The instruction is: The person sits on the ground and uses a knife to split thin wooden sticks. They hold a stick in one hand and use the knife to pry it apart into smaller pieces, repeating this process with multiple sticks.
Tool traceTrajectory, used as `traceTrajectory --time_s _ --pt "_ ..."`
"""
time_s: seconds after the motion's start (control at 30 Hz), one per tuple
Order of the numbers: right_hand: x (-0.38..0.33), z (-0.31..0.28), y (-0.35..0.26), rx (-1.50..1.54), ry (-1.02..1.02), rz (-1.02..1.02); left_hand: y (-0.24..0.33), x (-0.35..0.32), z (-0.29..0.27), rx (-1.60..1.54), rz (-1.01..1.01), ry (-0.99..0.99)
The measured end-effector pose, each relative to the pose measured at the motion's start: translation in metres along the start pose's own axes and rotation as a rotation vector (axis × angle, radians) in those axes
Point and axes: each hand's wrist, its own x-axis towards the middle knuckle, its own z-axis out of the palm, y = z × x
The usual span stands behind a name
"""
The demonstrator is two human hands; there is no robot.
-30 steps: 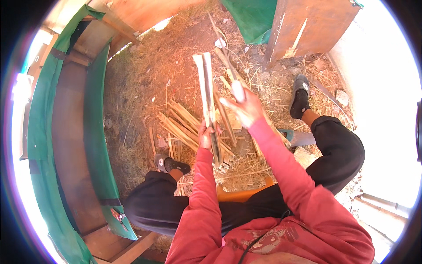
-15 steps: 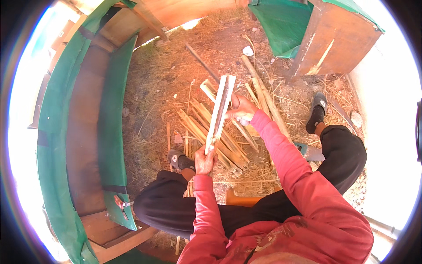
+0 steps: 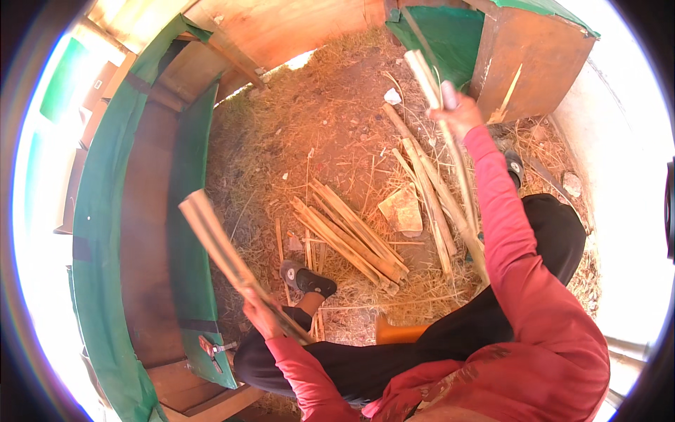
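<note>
My left hand (image 3: 261, 313), at the lower left, is closed around the lower part of a split bamboo length (image 3: 221, 243) with a dark groove along it. The length slants up and left toward the green-covered bench. Farther away at the upper right, my right hand (image 3: 460, 116) is raised and closed on a long pale bamboo strip (image 3: 425, 77) that runs down past the wrist. A thin greyish strip above that hand is too blurred to name. Between my feet lies a bundle of split bamboo (image 3: 351, 235).
Long bamboo poles (image 3: 436, 190) lie right of the bundle, beside a flat yellowish block (image 3: 402, 209). A green-covered bench (image 3: 190, 211) lines the left, with a red-handled tool (image 3: 211, 348) at its near end. A wooden box (image 3: 531, 67) stands far right; something orange (image 3: 401, 333) sits near me.
My hands have moved apart. The left one carried its bamboo length down and left; the right one rose up and right with the pale strip, away from the bundle.
</note>
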Motion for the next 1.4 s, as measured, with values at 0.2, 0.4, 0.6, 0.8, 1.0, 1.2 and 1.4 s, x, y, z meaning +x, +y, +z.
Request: traceTrajectory --time_s 0.2,0.4,0.6,0.8,1.0,1.2,1.4 --pt "-0.042 -0.039 -0.045 0.304 0.080 -0.152 -0.064 0.023 0.087 -0.299 -0.244 0.081" --pt "-0.105 0.052 -0.072 0.577 0.027 -0.373 -0.159 0.070 0.139 0.349 0.188 -0.520" --pt "-0.133 0.073 -0.067 0.363 -0.013 -0.367 0.127 0.001 0.253 0.162 0.425 -1.044" --pt "-0.136 0.053 -0.066 0.574 -0.151 -0.388 0.113 0.049 0.268 0.389 0.694 -0.756" --pt "-0.157 0.030 -0.064 0.562 -0.233 -0.200 0.118 0.070 0.283 0.231 0.688 -0.394" --pt "-0.177 0.043 -0.059 0.122 -0.175 -0.229 0.035 0.084 0.327 0.354 0.595 -0.286" --pt "-0.225 0.062 -0.044 0.146 -0.172 -0.116 0.016 0.087 0.352 0.363 0.631 -0.313"
